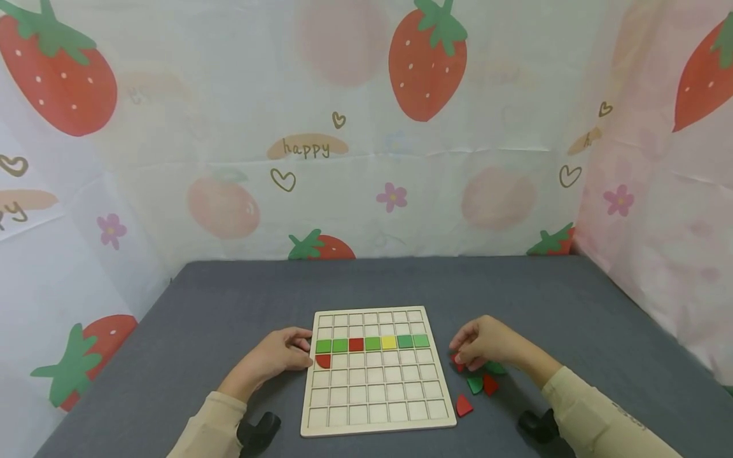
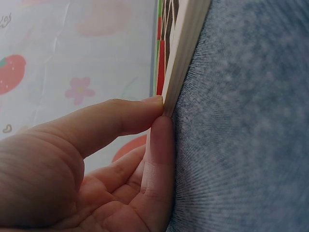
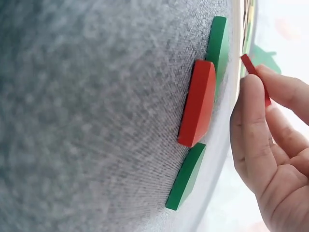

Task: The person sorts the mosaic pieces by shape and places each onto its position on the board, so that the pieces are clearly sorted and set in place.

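Note:
A wooden grid board (image 1: 378, 430) lies on the table. Across one row run green, red and yellow square tiles, with a red quarter-round tile (image 1: 323, 361) just below at the left. My left hand (image 1: 280, 353) holds the board's left edge with thumb and finger; in the left wrist view the fingertips (image 2: 162, 140) meet at the wooden rim. Right of the board, my right hand (image 1: 487, 343) pinches a thin red tile (image 3: 256, 79), seen mostly edge-on. Under and beside that hand lie loose green (image 3: 186, 179) and red (image 3: 198, 104) tiles.
One red tile (image 1: 464, 406) lies by the board's lower right corner. Dark cloth covers the table (image 1: 229, 286). A printed strawberry curtain (image 1: 435, 210) stands behind it and at both sides. Black wrist straps (image 1: 260, 432) show near both sleeves.

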Demonstrator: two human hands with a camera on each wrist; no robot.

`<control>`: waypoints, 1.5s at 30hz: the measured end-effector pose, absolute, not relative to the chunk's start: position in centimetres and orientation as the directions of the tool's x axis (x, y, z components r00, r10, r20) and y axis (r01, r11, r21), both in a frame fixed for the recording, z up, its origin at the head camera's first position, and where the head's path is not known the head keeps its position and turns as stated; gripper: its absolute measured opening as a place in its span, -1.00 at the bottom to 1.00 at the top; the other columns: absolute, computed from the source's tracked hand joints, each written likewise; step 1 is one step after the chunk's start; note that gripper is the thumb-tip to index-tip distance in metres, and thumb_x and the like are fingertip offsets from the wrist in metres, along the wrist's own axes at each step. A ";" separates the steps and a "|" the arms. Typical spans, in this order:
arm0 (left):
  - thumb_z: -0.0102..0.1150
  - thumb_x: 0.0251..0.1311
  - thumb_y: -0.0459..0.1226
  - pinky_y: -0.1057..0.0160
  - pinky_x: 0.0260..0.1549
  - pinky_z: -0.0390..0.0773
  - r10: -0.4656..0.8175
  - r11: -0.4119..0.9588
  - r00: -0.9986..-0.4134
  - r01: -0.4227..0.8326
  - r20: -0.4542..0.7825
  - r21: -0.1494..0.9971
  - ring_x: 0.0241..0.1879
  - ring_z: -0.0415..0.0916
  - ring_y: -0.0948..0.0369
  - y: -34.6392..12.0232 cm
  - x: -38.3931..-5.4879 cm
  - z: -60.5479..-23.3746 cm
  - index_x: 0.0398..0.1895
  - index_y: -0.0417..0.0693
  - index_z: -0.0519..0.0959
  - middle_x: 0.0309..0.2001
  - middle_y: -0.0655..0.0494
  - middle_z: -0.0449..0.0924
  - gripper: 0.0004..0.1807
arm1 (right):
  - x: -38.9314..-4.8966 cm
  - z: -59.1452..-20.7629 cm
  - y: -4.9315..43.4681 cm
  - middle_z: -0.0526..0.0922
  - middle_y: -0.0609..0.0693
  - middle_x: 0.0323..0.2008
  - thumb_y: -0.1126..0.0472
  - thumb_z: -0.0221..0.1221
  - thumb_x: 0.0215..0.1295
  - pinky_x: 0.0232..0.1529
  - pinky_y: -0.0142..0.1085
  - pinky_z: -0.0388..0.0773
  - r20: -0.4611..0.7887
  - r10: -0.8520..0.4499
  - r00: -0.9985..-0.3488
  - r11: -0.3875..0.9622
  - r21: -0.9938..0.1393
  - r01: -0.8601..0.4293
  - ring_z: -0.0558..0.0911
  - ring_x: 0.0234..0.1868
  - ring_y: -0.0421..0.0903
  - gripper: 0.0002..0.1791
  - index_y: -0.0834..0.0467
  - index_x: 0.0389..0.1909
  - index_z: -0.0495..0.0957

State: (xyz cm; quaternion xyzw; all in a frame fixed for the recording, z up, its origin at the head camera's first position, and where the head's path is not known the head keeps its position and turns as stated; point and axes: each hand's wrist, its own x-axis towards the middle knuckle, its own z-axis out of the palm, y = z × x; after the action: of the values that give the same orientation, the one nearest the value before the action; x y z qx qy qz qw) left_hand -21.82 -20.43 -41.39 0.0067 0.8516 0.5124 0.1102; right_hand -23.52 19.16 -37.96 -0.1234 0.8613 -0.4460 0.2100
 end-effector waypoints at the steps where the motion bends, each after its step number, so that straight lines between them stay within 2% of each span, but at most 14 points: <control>1: 0.33 0.01 -0.44 0.26 -0.24 0.52 0.125 0.473 -0.976 -0.101 -0.181 0.875 -0.24 0.48 0.20 -20.4 -21.8 -41.4 0.26 -0.34 0.44 -0.17 -0.03 0.50 -0.35 | -23.5 -37.9 19.1 0.73 0.05 -0.38 0.37 0.31 0.18 -0.30 -0.19 0.68 -0.255 -0.403 -0.879 0.571 -0.821 -0.024 0.69 -0.43 -0.11 -0.78 0.38 -0.17 0.67; 4: 0.33 0.02 -0.44 0.26 -0.24 0.53 0.128 0.470 -0.975 -0.101 -0.180 0.877 -0.24 0.48 0.20 -20.4 -21.8 -41.3 0.26 -0.35 0.43 -0.17 -0.03 0.50 -0.35 | -23.5 -37.9 18.9 0.75 0.05 -0.33 0.35 0.28 0.22 -0.28 -0.20 0.69 -0.260 -0.407 -0.875 0.579 -0.815 -0.027 0.69 -0.41 -0.13 -0.76 0.38 -0.11 0.68; 10: 0.33 0.03 -0.43 0.25 -0.23 0.50 0.126 0.479 -0.976 -0.097 -0.177 0.872 -0.24 0.47 0.20 -20.5 -21.8 -41.3 0.26 -0.34 0.44 -0.17 -0.02 0.50 -0.36 | -23.5 -38.0 17.9 0.73 0.05 -0.36 0.32 0.26 0.26 -0.29 -0.21 0.69 -0.234 -0.387 -0.892 0.565 -0.825 -0.029 0.67 -0.43 -0.14 -0.80 0.36 -0.17 0.69; 15: 0.33 0.03 -0.43 0.25 -0.24 0.50 0.128 0.474 -0.976 -0.098 -0.179 0.875 -0.24 0.46 0.20 -20.5 -21.8 -41.3 0.26 -0.34 0.43 -0.17 -0.02 0.50 -0.36 | -23.7 -37.9 16.6 0.73 0.04 -0.43 0.30 0.30 0.22 -0.31 -0.21 0.69 -0.232 -0.361 -0.903 0.550 -0.835 -0.005 0.67 -0.44 -0.13 -0.84 0.34 -0.25 0.69; 25: 0.33 0.03 -0.43 0.25 -0.25 0.48 0.147 0.474 -0.975 -0.077 -0.165 0.877 -0.24 0.44 0.19 -20.6 -21.8 -41.4 0.27 -0.36 0.42 -0.17 -0.02 0.49 -0.35 | -23.9 -37.8 14.3 0.76 0.02 -0.40 0.29 0.36 0.15 -0.33 -0.22 0.68 -0.220 -0.340 -0.914 0.542 -0.840 0.000 0.68 -0.46 -0.14 -0.88 0.27 -0.32 0.72; 32: 0.32 0.00 -0.45 0.26 -0.24 0.52 0.132 0.457 -0.974 -0.102 -0.181 0.884 -0.24 0.47 0.19 -20.5 -21.8 -41.5 0.27 -0.34 0.43 -0.16 -0.03 0.49 -0.34 | -24.0 -37.7 13.1 0.75 0.05 -0.33 0.32 0.39 0.12 -0.29 -0.23 0.69 -0.205 -0.339 -0.918 0.526 -0.851 -0.004 0.72 -0.39 -0.12 -0.85 0.30 -0.29 0.72; 45: 0.33 0.02 -0.43 0.26 -0.25 0.50 0.137 0.465 -0.976 -0.087 -0.169 0.881 -0.24 0.46 0.19 -20.6 -22.0 -41.6 0.27 -0.34 0.43 -0.18 -0.02 0.49 -0.35 | -24.5 -38.0 11.3 0.74 0.11 -0.37 0.35 0.40 0.10 -0.35 -0.22 0.70 -0.193 -0.367 -0.910 0.482 -0.876 -0.008 0.73 -0.46 -0.09 -0.87 0.34 -0.36 0.70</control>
State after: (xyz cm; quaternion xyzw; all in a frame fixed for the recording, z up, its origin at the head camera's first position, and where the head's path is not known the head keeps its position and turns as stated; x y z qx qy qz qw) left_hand -21.96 -20.58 -41.61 0.0146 0.8489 0.5171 0.1086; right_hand -24.46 11.28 -37.97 -0.1114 0.8416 -0.4968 0.1803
